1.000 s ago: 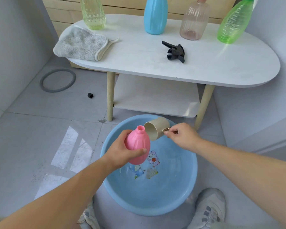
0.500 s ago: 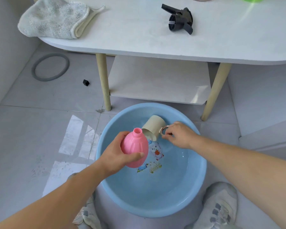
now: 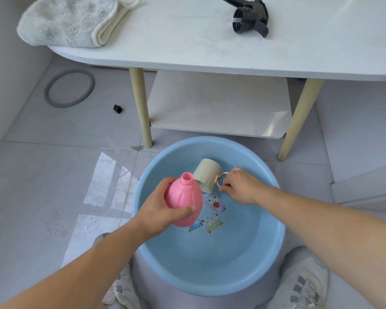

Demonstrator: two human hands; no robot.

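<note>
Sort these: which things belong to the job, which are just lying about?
In use: pink bottle in left hand; beige cup held by right hand; blue basin below.
Lying about: grey cloth, black spray head on table; grey ring, black piece on floor.

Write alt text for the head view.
A left hand holds an open pink bottle over a blue basin; the right hand holds a tilted beige cup by its handle beside the bottle's mouth. A white table behind bears a towel and spray nozzle.
</note>
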